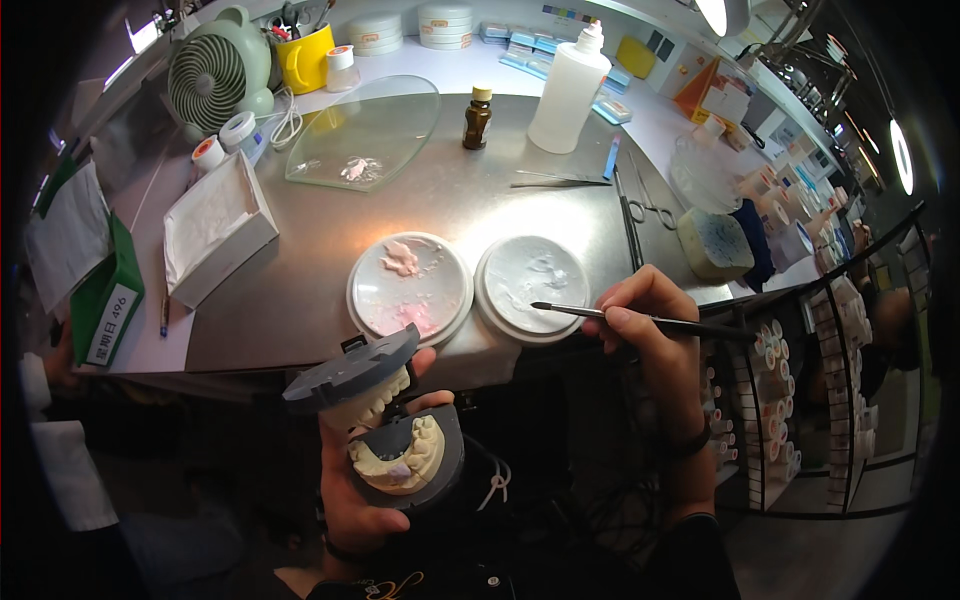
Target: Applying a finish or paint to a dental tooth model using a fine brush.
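Note:
In my left hand [350,500] rests a hinged dental model [408,462], its grey bases spread apart and cream plaster teeth showing on both halves. A small pale lilac patch marks the front of the lower arch. My right hand [650,330] pinches a thin dark-handled brush [590,312]. The brush tip hovers over or touches a round white dish [490,290] with whitish paste smears; I cannot tell which. Left of it stands a second white dish [357,290] holding pink paste.
A glass slab [400,115], a brown bottle [478,120] and a white squeeze bottle [568,100] stand farther back. Tweezers [560,182] and scissors [650,212] lie right, near a sponge [715,245]. At left are a white box [225,255] and a green fan [215,75].

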Motion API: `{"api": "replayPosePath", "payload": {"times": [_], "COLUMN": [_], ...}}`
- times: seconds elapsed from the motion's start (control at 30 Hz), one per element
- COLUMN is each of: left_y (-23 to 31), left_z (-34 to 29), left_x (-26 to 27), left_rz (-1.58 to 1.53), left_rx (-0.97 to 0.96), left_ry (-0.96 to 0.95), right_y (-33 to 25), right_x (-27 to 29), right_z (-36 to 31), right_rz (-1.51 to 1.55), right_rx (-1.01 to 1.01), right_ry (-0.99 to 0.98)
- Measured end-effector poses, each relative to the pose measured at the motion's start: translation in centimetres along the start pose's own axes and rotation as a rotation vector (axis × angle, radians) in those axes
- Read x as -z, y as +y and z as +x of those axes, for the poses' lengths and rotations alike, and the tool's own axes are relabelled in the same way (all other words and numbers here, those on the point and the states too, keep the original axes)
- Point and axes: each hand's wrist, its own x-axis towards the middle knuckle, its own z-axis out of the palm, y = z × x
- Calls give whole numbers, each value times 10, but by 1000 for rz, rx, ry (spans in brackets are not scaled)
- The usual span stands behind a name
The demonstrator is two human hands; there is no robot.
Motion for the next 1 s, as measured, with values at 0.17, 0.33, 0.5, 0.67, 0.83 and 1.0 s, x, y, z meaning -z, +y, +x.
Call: {"api": "replayPosePath", "payload": {"times": [0.17, 0.33, 0.5, 0.67, 0.83, 1.0], "left_y": [4, 8, 10, 12, 15, 15], "left_z": [2, 0, 0, 1, 2, -1], "left_x": [0, 5, 8, 2, -1, -6], "left_rz": [13, 30, 96, 103, 43, -72], "left_rx": [0, 32, 44, 45, 67, 91], "left_ry": [15, -38, -36, -7, -26, -37], "right_y": [8, 8, 4, 5, -12, -43], "right_x": [3, 0, -4, -1, -21, -51], "right_z": [4, 5, 7, 8, -15, -51], "right_rz": [-14, -36, -61, -17, 134, -74], "right_rx": [39, -17, -35, -27, 105, 335], "right_ry": [12, -20, 3, -20, 0, -358]}}
